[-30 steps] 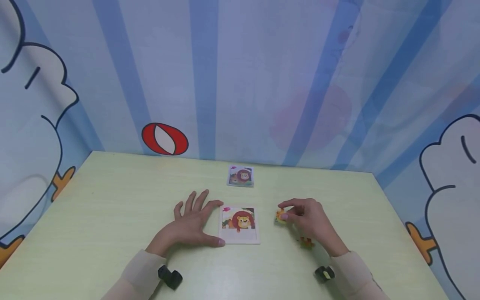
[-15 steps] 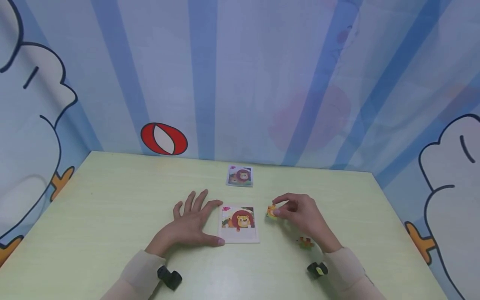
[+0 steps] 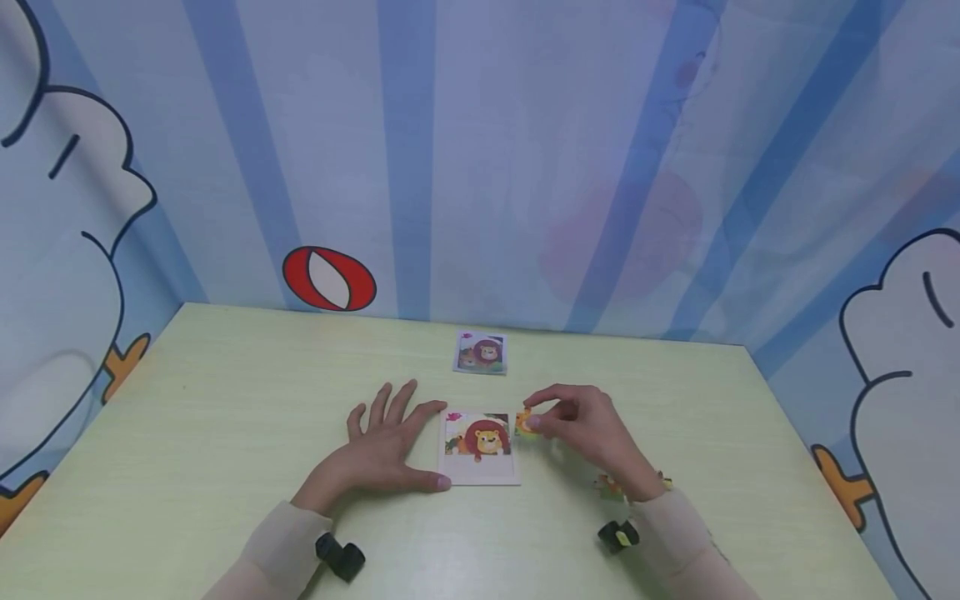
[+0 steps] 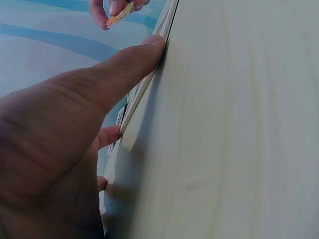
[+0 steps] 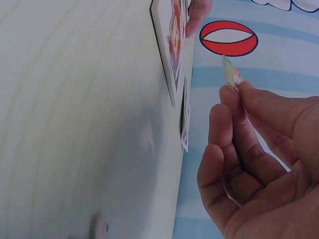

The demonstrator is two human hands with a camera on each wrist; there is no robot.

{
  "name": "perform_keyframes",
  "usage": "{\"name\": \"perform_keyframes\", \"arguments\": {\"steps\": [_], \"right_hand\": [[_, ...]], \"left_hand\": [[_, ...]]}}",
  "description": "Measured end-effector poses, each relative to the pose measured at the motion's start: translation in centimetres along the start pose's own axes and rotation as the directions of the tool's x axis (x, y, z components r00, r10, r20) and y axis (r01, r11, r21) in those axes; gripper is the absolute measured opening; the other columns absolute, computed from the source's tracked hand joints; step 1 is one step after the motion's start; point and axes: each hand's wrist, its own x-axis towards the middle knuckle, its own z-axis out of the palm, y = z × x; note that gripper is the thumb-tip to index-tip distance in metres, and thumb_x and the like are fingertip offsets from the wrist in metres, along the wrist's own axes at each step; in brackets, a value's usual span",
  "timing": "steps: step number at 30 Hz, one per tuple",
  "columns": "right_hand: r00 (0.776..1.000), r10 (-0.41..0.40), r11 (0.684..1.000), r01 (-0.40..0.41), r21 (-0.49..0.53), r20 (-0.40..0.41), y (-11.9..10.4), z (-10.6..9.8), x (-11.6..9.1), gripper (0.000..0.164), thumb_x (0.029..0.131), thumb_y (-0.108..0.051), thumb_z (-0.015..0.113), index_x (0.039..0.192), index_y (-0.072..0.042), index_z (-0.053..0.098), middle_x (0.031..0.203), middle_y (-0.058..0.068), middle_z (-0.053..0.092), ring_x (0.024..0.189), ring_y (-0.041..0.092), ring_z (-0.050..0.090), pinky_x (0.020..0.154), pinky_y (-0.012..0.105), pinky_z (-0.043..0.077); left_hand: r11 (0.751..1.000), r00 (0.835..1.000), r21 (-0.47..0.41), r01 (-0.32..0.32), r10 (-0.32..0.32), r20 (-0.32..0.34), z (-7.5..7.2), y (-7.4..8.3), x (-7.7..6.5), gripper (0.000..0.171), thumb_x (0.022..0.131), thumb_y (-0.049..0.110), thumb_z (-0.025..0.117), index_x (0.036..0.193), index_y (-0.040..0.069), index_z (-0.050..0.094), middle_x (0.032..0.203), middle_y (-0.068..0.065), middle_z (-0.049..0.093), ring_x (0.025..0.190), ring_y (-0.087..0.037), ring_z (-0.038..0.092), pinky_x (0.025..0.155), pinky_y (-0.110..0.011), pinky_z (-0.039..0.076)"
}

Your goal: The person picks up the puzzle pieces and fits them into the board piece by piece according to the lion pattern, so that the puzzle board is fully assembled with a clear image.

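Note:
A white-framed lion jigsaw puzzle (image 3: pixel 480 472) lies on the table, its upper part filled with picture and a white strip along the bottom. My left hand (image 3: pixel 386 450) spreads its fingers at the left side of the frame, thumb and index fingertip touching its edge, as the left wrist view also shows. Between thumb and fingers my right hand (image 3: pixel 585 425) pinches a small yellow-green puzzle piece (image 3: pixel 522 423), raised above the table at the frame's right edge. In the right wrist view the pinched puzzle piece (image 5: pixel 231 73) is tilted, seen nearly edge-on.
Behind the frame lies a small lion picture card (image 3: pixel 481 352). Loose puzzle pieces (image 3: pixel 609 487) lie under and beside the right wrist, partly hidden by it. A printed blue curtain (image 3: pixel 480 167) stands along the table's back edge.
My right hand has moved left with the puzzle piece, from right of the frame to its right edge. A loose piece now shows beside the right wrist. The left hand has stayed put.

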Motion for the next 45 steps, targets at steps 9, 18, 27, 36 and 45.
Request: {"name": "perform_keyframes", "arguments": {"steps": [9, 18, 27, 36, 45], "right_hand": [[1.0, -0.004, 0.999, 0.003, 0.033, 0.029, -0.6, 1.5, 0.6, 0.024, 0.095, -0.025, 0.084, 0.117, -0.017, 0.081, 0.088, 0.007, 0.084, 0.082, 0.026, 0.076, 0.068, 0.031, 0.051], [0.998, -0.004, 0.999, 0.002, 0.039, 0.055, -1.3, 2.9, 1.1, 0.021, 0.094, -0.027, 0.084, 0.114, -0.021, 0.082, 0.086, 0.004, 0.084, 0.077, 0.023, 0.072, 0.063, 0.029, 0.046], [0.997, 0.016, 0.996, -0.023, 0.085, 0.079, -1.9, 3.8, 1.4, 0.021, 0.093, -0.027, 0.085, 0.113, -0.02, 0.083, 0.082, 0.008, 0.083, 0.074, 0.024, 0.075, 0.062, 0.029, 0.044], [0.993, -0.007, 0.994, -0.006, 0.113, 0.117, -2.2, 4.9, 1.8, 0.017, 0.093, -0.024, 0.086, 0.109, -0.019, 0.083, 0.085, 0.005, 0.084, 0.077, 0.019, 0.08, 0.074, 0.032, 0.058], [0.99, -0.024, 0.996, 0.012, 0.091, 0.14, -2.5, 5.9, 2.0, 0.012, 0.091, -0.022, 0.087, 0.102, -0.02, 0.084, 0.097, 0.003, 0.085, 0.078, 0.012, 0.078, 0.071, 0.029, 0.058]], "left_hand": [[1.0, 1.0, 0.025, -0.004, 0.005, -0.022, 1.0, -1.1, 0.5, 0.112, 0.076, 0.078, 0.081, 0.167, 0.033, 0.034, 0.183, -0.014, 0.002, 0.167, -0.048, -0.008, 0.123, -0.08, -0.004], [1.0, 1.0, 0.018, 0.001, -0.001, 0.003, 0.2, -0.2, 0.1, 0.108, 0.077, 0.073, 0.083, 0.165, 0.031, 0.037, 0.183, -0.016, 0.004, 0.167, -0.051, -0.006, 0.122, -0.083, -0.003], [0.999, 1.0, 0.05, 0.021, -0.022, 0.018, -0.2, 0.2, 0.0, 0.106, 0.079, 0.07, 0.082, 0.166, 0.031, 0.036, 0.183, -0.016, 0.003, 0.167, -0.051, -0.006, 0.123, -0.083, -0.001], [1.0, 1.0, 0.023, 0.015, -0.015, -0.002, 0.4, -0.5, 0.3, 0.107, 0.078, 0.07, 0.083, 0.166, 0.032, 0.036, 0.183, -0.015, 0.002, 0.167, -0.05, -0.008, 0.123, -0.081, -0.004], [1.0, 1.0, 0.028, 0.006, -0.005, -0.006, 0.6, -0.6, 0.4, 0.109, 0.076, 0.075, 0.082, 0.166, 0.034, 0.036, 0.183, -0.014, 0.002, 0.167, -0.05, -0.008, 0.122, -0.082, -0.006]]}}
